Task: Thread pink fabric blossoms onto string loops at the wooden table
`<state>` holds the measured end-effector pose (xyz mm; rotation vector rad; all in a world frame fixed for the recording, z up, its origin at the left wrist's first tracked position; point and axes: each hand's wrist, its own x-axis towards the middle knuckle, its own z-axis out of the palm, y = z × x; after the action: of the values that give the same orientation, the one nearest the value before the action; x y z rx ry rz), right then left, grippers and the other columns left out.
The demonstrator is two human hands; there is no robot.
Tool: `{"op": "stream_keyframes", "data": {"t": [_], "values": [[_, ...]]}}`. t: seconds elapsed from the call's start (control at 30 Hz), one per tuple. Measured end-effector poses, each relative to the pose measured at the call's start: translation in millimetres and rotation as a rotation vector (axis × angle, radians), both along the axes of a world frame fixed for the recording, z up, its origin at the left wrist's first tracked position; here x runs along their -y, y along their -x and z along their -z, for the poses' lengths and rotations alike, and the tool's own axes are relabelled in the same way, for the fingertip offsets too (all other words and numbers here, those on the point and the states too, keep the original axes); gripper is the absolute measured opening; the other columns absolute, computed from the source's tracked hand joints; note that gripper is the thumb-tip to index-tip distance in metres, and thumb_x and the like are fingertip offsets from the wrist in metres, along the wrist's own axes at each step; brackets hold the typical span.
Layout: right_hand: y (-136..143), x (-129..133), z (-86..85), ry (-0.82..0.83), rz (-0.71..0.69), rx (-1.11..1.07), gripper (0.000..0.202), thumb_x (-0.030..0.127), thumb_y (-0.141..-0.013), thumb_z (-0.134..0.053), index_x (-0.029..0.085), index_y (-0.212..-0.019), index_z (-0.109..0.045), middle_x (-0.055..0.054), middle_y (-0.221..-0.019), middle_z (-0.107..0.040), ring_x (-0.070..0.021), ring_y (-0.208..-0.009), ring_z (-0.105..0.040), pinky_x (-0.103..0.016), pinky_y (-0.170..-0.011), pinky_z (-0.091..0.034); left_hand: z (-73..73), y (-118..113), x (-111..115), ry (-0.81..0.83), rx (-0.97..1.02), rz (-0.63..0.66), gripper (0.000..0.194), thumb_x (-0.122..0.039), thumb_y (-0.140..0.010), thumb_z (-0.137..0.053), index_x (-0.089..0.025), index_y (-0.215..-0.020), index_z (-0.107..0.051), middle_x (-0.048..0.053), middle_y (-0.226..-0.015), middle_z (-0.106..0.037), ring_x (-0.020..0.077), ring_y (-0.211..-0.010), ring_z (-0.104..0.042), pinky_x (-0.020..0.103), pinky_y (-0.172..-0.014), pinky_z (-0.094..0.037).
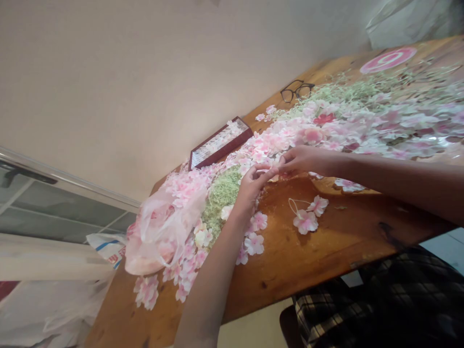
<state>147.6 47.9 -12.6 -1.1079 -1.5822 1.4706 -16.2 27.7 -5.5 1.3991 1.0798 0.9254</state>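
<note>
My left hand (253, 186) and my right hand (300, 160) meet fingertip to fingertip over the front edge of a pile of pink and white artificial flowers (275, 137). The fingers of both are closed in a pinch, and whatever lies between them is too small and hidden to make out. Just beyond my left wrist is a clump of pale green artificial foliage (221, 193). On the bare wood in front of my right hand lie two pink blossoms (305, 221) joined by a thin white looped stem (294, 202).
A dark red-rimmed tray (223, 154) of small pale pieces stands against the wall. Black-framed glasses (297, 91) and a round pink disc (387, 60) lie farther right. A clear plastic bag (155, 232) with pink blossoms sits on the left of the wooden table (268, 275).
</note>
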Motion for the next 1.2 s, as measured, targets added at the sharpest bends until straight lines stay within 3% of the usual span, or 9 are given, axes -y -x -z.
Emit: {"op": "stream_keyframes", "data": {"t": [0.3,0.5,0.63,0.87,1.07,1.2], "values": [[-1,0,-3.6,-0.035,0.028,0.041,0.013,0.031,-0.060,-0.065,0.020,-0.056,-0.060,-0.002,-0.059,-0.058,-0.0133,-0.062,-0.055,-0.026,-0.063,-0.046,4.1,1,-2,-0.032,0.012,-0.038,0.031,-0.034,-0.054,-0.067,-0.018,-0.075,-0.050,-0.008,-0.050,-0.032,0.0007,-0.039,-0.025,0.016,-0.037,-0.015],[-1,9,-13.3,0.009,-0.011,-0.021,0.019,0.038,-0.065,-0.060,0.019,-0.067,-0.062,-0.006,-0.079,-0.062,-0.0157,-0.076,-0.057,-0.026,-0.070,-0.047,3.7,-1,-4,-0.028,0.052,-0.108,0.028,-0.034,-0.059,-0.064,-0.014,-0.057,-0.045,-0.008,-0.044,-0.031,0.0010,-0.036,-0.023,0.017,-0.036,-0.013],[0,8,-10.4,-0.080,-0.034,-0.008,0.020,0.038,-0.061,-0.063,0.019,-0.065,-0.060,-0.004,-0.074,-0.061,-0.0155,-0.074,-0.057,-0.027,-0.070,-0.048,4.3,1,-6,-0.060,0.005,-0.072,0.023,-0.036,-0.065,-0.059,-0.014,-0.061,-0.051,-0.007,-0.044,-0.030,0.0019,-0.037,-0.022,0.017,-0.038,-0.015],[4,9,-6.7,-0.047,0.037,-0.024,0.015,0.033,-0.062,-0.064,0.019,-0.068,-0.062,-0.004,-0.072,-0.061,-0.0136,-0.067,-0.057,-0.026,-0.064,-0.048,3.8,3,-6,-0.332,-0.217,-0.109,0.018,-0.033,-0.067,-0.055,-0.017,-0.063,-0.061,-0.002,-0.061,-0.052,0.0088,-0.059,-0.044,0.020,-0.056,-0.032],[-4,0,-5.7,-0.034,0.117,-0.096,0.012,0.025,-0.064,-0.062,0.014,-0.068,-0.059,-0.003,-0.067,-0.058,-0.0111,-0.066,-0.055,-0.025,-0.068,-0.047,2.2,4,-7,-0.251,-0.205,-0.159,0.023,-0.038,-0.066,-0.056,-0.016,-0.060,-0.057,-0.003,-0.055,-0.045,0.0071,-0.053,-0.038,0.019,-0.053,-0.030],[-11,-10,-2.0,-0.126,0.199,0.076,0.016,0.019,-0.064,-0.061,0.011,-0.078,-0.059,-0.006,-0.074,-0.060,-0.0112,-0.065,-0.054,-0.024,-0.066,-0.045,4.1,9,-9,-0.147,-0.153,-0.198,0.025,-0.040,-0.064,-0.057,-0.015,-0.061,-0.053,-0.005,-0.053,-0.038,0.0043,-0.046,-0.030,0.018,-0.048,-0.027]]}}
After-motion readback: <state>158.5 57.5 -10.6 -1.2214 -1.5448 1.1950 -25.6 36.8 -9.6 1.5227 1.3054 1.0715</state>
